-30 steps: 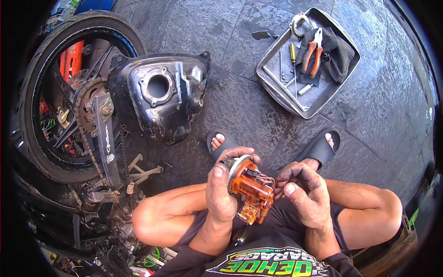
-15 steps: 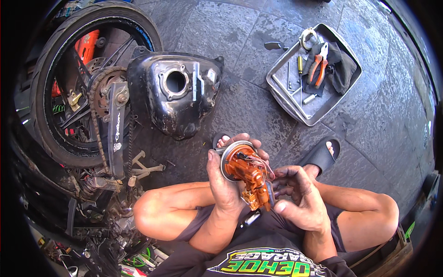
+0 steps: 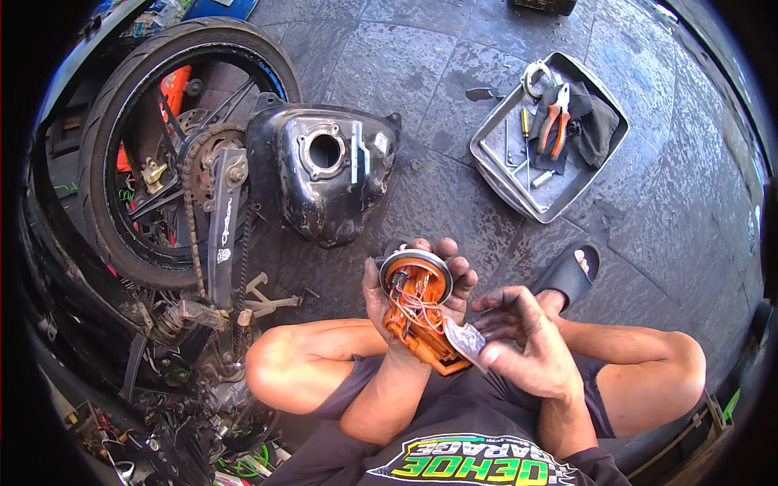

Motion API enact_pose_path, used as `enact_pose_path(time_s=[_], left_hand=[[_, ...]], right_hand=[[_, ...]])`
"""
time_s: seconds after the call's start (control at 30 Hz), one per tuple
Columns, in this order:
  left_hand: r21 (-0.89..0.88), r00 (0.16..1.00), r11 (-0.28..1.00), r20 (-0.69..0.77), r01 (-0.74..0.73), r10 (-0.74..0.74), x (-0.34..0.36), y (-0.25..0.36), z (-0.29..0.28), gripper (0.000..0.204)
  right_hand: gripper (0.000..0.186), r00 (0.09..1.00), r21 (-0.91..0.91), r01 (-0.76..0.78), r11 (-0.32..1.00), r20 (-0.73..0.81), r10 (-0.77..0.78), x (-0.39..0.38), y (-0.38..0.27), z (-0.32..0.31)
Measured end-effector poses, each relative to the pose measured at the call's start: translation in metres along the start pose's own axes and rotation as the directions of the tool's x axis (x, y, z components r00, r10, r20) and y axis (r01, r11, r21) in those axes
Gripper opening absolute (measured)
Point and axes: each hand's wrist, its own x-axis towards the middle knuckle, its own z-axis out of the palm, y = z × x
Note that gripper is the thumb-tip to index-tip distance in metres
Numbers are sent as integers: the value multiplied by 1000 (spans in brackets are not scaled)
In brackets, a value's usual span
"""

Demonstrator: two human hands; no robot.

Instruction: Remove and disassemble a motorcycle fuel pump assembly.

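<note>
My left hand [image 3: 377, 296] is closed around an orange pump assembly [image 3: 417, 304] with a round metal-edged top, thin red and pale wires inside, and a long lower body. Its fingertips show beyond the round end. A flat grey part [image 3: 464, 344] sticks out at the assembly's lower right. My right hand [image 3: 535, 352] is at that part, its thumb and curled fingers gripping its edge, the index finger raised. Both hands are over my crossed legs.
A black metal tank [image 3: 320, 206] with a round opening sits beside a motorcycle's rear wheel [image 3: 105, 154] and chain at left. A metal tray [image 3: 612, 134] at upper right holds pliers, a screwdriver, a cloth, a ring and small tools. My sandalled foot [image 3: 567, 275] is below the tray.
My left hand has turned the orange assembly so its round end and wires face upward. The grey part now shows clearly beside my right hand. The view has shifted slightly.
</note>
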Motion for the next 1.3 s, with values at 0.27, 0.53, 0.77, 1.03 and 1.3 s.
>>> enact_pose_path(time_s=[0.27, 0.53, 0.77, 1.03, 1.3], left_hand=[[69, 984, 997, 180, -22, 10, 6, -1, -3, 69], [132, 992, 990, -118, 51, -36, -5, -11, 17, 76], [286, 959, 949, -278, 135, -53, -13, -9, 24, 82], [310, 938, 939, -346, 151, -37, -17, -8, 31, 94], [379, 880, 915, -471, 136, 65, -18, -14, 24, 86]], right_hand=[[72, 993, -217, 109, 970, 73, -95, -8, -5, 4], [68, 970, -418, 215, 882, -11, -242, -13, 2, 3], [62, 930, -370, 293, 882, -106, -353, -12, 2, 11], [66, 887, -603, 352, 716, -29, -461, -18, -2, 18], [59, 856, -631, 304, 714, -148, -495, -17, 1, 23]])
